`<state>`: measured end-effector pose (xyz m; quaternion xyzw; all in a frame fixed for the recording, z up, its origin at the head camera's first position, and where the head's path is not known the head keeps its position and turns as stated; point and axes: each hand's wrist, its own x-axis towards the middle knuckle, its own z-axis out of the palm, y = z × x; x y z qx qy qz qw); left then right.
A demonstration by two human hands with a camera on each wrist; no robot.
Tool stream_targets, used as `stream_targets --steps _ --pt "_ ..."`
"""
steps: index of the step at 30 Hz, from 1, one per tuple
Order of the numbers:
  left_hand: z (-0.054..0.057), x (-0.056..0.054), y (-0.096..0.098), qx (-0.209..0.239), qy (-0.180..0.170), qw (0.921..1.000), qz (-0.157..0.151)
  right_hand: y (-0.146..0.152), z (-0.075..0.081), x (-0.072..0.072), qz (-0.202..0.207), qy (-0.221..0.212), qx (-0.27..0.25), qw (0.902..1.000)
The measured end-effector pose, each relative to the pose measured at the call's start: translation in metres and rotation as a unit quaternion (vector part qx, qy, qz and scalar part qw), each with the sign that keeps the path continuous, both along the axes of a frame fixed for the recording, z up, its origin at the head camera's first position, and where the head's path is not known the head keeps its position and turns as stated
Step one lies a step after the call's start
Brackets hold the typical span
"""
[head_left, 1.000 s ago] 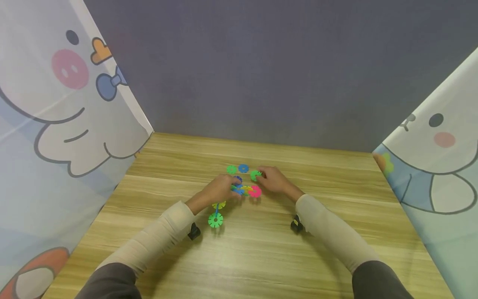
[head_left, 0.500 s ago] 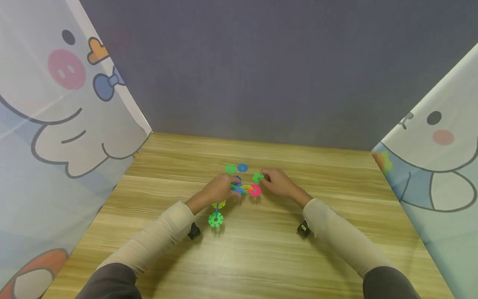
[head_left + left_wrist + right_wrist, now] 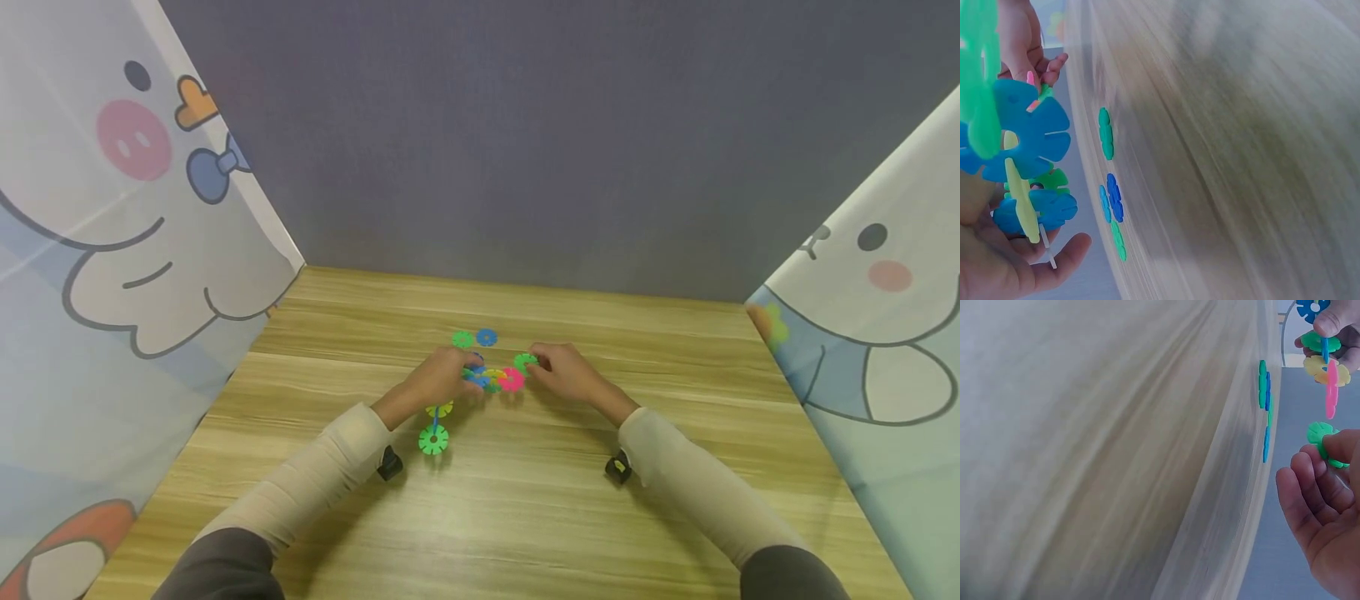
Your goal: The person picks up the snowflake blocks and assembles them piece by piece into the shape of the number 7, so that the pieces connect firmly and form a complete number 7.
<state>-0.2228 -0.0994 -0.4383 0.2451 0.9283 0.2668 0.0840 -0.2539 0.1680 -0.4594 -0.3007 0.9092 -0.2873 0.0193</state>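
Note:
My left hand (image 3: 438, 379) grips a chain of slotted plastic discs joined edge to edge. In the chain are a pink disc (image 3: 1332, 389) at the right end, a yellow disc (image 3: 1313, 370), blue discs (image 3: 1029, 128) and a green disc (image 3: 433, 440) hanging nearest my body. Thumb and fingers of my right hand (image 3: 567, 372) pinch a separate green disc (image 3: 1320, 436). In the right wrist view it sits just below the pink disc, with a narrow gap between them. My left fingers hide part of the chain in the head view.
Several loose discs lie flat on the wood-grain table (image 3: 517, 517) beyond the hands, among them a green disc (image 3: 462, 339) and a blue disc (image 3: 487, 337). A grey wall (image 3: 525, 150) stands behind the table, with cartoon-printed panels (image 3: 142, 275) at both sides.
My right hand has shifted slightly right and toward my body, carrying the green disc to beside the pink disc. The left hand and its chain stay almost still.

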Motion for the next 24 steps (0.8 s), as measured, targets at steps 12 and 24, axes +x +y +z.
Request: stream_targets --steps 12,24 --pt "0.002 -0.002 -0.002 0.003 -0.001 0.9999 0.012 0.005 -0.002 0.007 -0.004 0.015 0.012 0.9998" --pt "0.004 -0.003 -0.002 -0.005 0.002 0.9996 0.028 0.007 -0.001 0.012 -0.007 0.026 0.016 0.9995"
